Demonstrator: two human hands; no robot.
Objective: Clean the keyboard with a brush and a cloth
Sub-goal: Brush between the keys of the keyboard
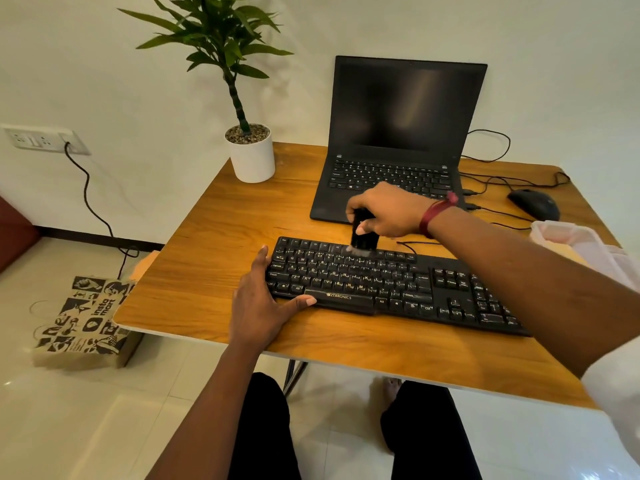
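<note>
Brushing stage under way, cloth stage judged not yet begun.

Right hand (384, 211) clamped around a stubby black brush (363, 235), pale bristle tips touching the upper key rows of the black full-size plastic keyboard (388, 285), lying near the front edge of the orange-brown wooden table (207, 237). Left hand (263, 303) spread open and flat, fingers apart, steadying the keyboard's left end, thumb against its front edge. Pale pink cloth (568, 237) lying at the table's right edge, untouched by either hand. Only 1 patch under the bristles; lower rows, number pad and the wipe-down likely left. Dust on keys too small to tell.
</note>
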